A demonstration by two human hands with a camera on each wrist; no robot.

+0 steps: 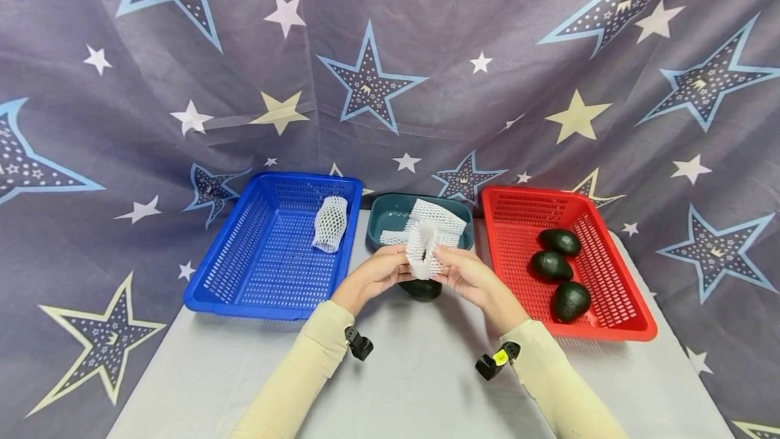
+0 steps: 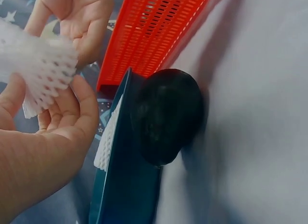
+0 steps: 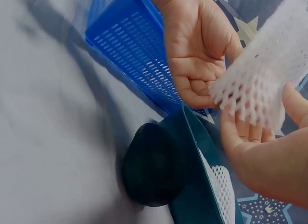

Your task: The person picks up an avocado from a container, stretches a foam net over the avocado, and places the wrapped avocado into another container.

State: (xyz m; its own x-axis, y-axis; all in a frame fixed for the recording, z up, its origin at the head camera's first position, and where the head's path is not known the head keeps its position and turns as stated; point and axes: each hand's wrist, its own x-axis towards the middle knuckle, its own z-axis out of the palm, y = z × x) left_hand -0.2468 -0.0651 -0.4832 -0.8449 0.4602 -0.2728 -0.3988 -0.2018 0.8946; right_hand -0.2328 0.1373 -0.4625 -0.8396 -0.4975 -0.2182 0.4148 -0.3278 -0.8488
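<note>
A white foam net sleeve (image 1: 422, 249) is held up between both hands over the table. My left hand (image 1: 379, 272) pinches its left side between thumb and fingers, and my right hand (image 1: 468, 278) pinches the right side. In the left wrist view the mesh end of the sleeve (image 2: 50, 74) spreads between the hands; the right wrist view shows its rim (image 3: 250, 106) held apart. Below the hands a dark green avocado (image 3: 153, 164) lies on the table, in front of the teal bin (image 1: 390, 205). More foam net sleeves (image 1: 439, 217) lie in that bin.
To the left stands a blue basket (image 1: 262, 249) containing one item in a white foam net (image 1: 331, 224). On the right, a red basket (image 1: 508, 249) holds three bare avocados (image 1: 571, 301). A grey star-patterned cloth (image 1: 365, 148) hangs behind the table (image 1: 414, 385).
</note>
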